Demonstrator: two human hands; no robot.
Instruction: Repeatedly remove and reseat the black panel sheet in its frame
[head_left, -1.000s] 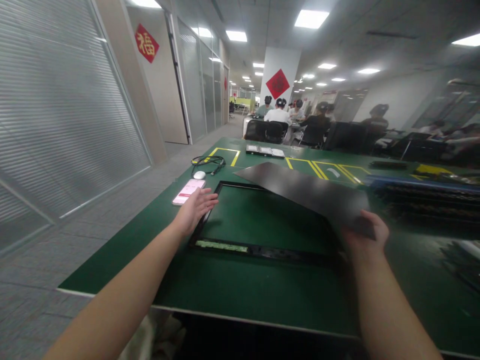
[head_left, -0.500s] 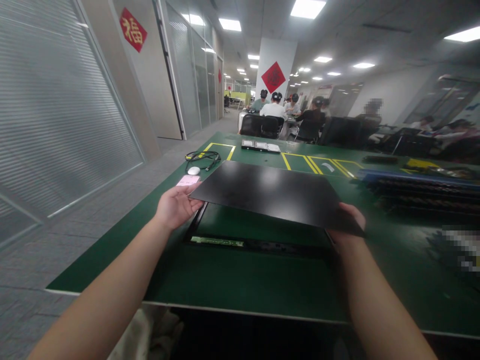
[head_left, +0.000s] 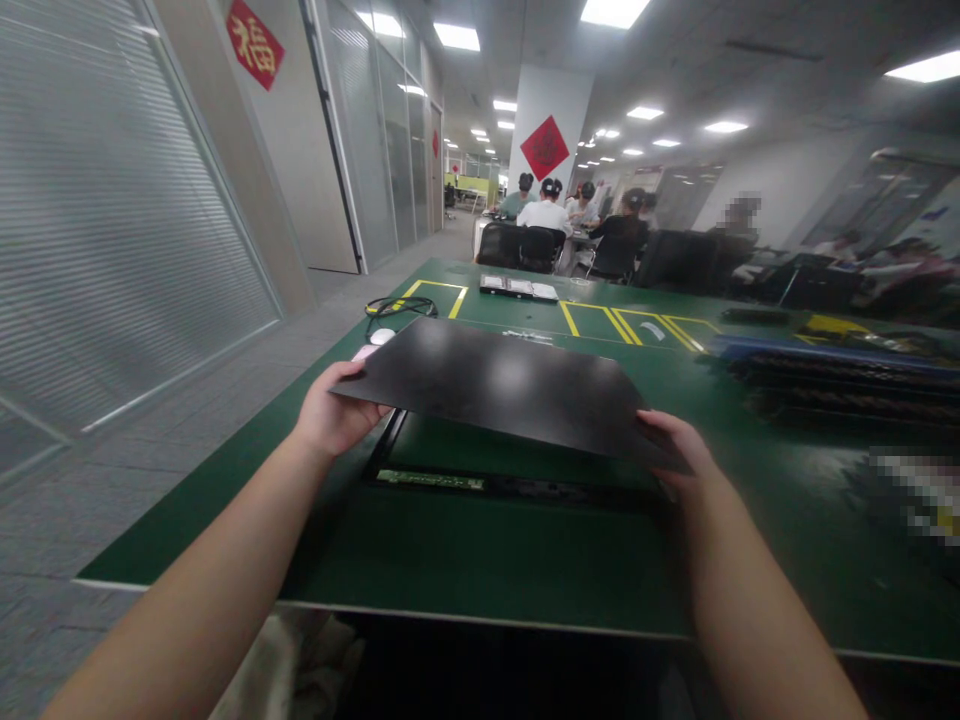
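In the head view, the left hand (head_left: 335, 408), free a second ago, now grips the panel (head_left: 495, 385); the right hand (head_left: 677, 446) pinches its other end. It spans between both grips, above the frame (head_left: 540, 491), probably steadier for two-handed handling.

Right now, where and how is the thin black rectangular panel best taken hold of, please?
The panel is probably best gripped at its left and right edges, one hand from each side, with fingers underneath. It is wide, thin and flat, with no handle visible. The left hand and right hand hold it there.
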